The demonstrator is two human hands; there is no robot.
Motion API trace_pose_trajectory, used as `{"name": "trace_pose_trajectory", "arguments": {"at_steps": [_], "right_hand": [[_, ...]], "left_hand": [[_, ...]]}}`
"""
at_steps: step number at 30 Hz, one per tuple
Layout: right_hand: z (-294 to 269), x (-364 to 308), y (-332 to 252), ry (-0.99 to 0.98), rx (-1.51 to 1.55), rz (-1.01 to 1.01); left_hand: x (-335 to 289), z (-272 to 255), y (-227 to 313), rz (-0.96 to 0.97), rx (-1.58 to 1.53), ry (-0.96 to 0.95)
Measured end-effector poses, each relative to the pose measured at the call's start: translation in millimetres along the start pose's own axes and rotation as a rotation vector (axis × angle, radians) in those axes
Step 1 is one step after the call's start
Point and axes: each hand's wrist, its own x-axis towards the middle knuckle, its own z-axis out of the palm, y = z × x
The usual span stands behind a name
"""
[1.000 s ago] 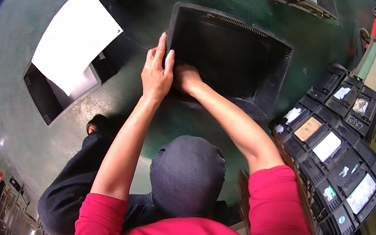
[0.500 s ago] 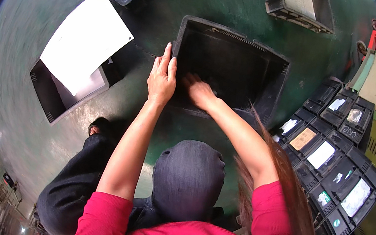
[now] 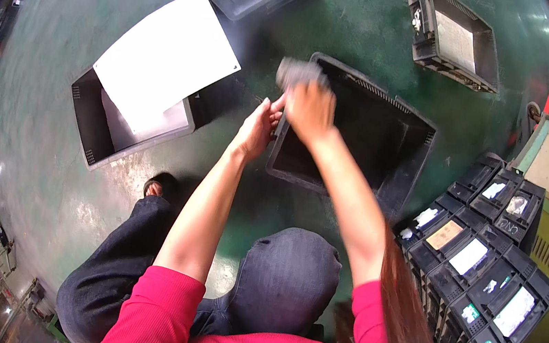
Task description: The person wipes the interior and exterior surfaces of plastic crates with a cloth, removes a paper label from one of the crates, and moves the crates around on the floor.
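- Head view showed the right hand (image 3: 309, 110) closed around a small grey object (image 3: 299, 72), blurred, lifted just above the far-left corner of the black crate (image 3: 406, 158).
- The left hand (image 3: 257, 127) rested at the left rim of the crate, fingers loosely bent; I cannot tell if it gripped anything.
- The crate looked empty inside, so the taking-out seemed almost finished.
- Green floor (image 3: 47, 162) lay between this crate and the crate with white sheet (image 3: 163, 70) on the left; stacked bins (image 3: 477, 267) stood close at the right.
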Motion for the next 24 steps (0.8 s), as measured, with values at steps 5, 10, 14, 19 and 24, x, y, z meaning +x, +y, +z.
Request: {"name": "trace_pose_trajectory", "arguments": {"at_steps": [5,10,14,19,24], "right_hand": [[9,57,20,0.333,0.043,0.131],[18,-62,-41,0.207,0.236,0.057],[14,-48,-24,0.076,0.312,0.0],[-29,77,37,0.329,0.069,0.201],[-13,51,45,0.204,0.036,-0.058]], "left_hand": [[11,10,-20,0.162,0.044,0.161],[-3,13,-16,0.053,-0.379,0.14],[-10,24,-9,0.147,-0.283,0.122],[-15,41,-9,0.224,0.662,0.393],[-18,60,-15,0.53,1.3,0.618]]}}
